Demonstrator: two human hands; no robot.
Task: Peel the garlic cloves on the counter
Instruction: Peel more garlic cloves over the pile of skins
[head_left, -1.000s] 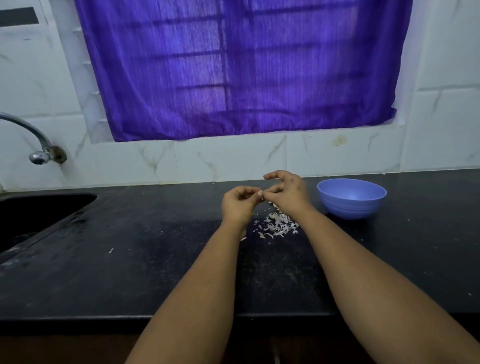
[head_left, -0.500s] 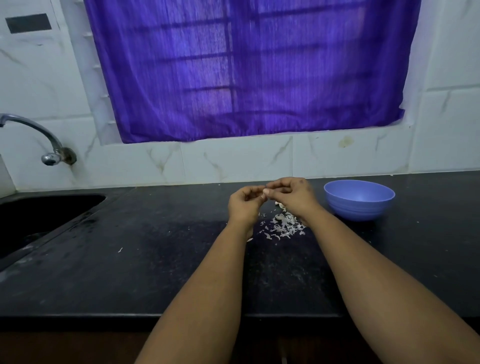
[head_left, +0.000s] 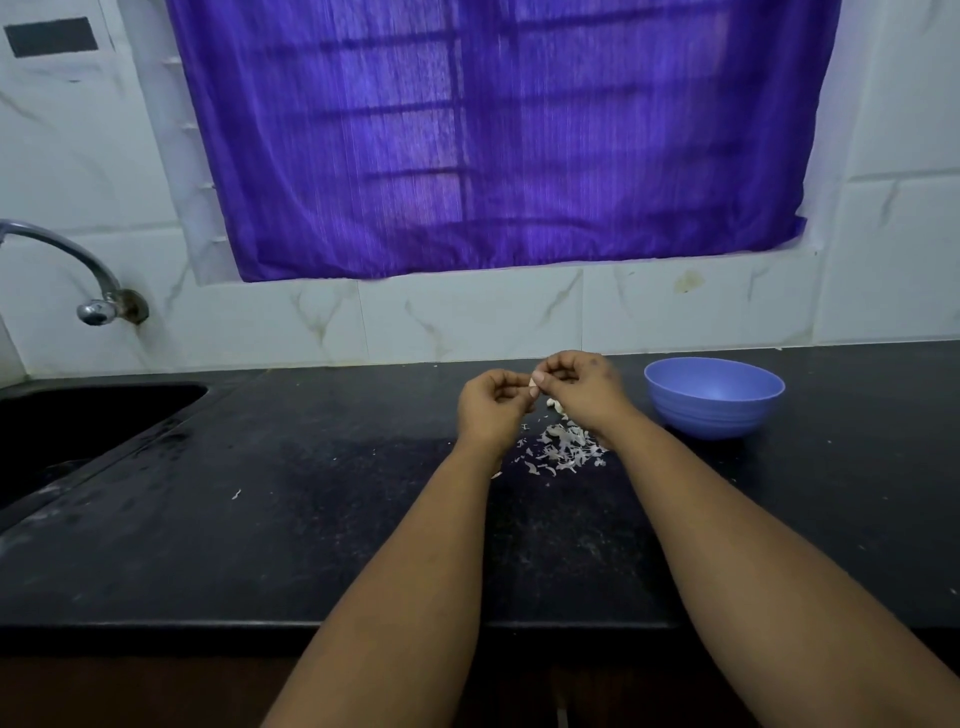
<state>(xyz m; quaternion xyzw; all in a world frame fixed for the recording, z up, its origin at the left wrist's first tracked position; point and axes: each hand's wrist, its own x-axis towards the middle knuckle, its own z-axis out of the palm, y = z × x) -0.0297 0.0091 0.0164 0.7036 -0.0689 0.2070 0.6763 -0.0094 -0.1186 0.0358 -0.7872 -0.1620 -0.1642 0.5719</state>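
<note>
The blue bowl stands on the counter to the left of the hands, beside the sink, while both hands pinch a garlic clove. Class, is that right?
Not quite. The head view shows the blue bowl to the right of the hands, away from the sink. The left hand and right hand do pinch the garlic clove.

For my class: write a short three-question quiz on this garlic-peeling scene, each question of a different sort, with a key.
1. True or false: the blue bowl stands to the right of the right hand.
2. What lies on the counter just below the hands? A) a knife B) loose garlic skins C) a spoon
3. Fill in: the left hand and the right hand together pinch a garlic ____.

Key: 1 true; 2 B; 3 clove.
</note>
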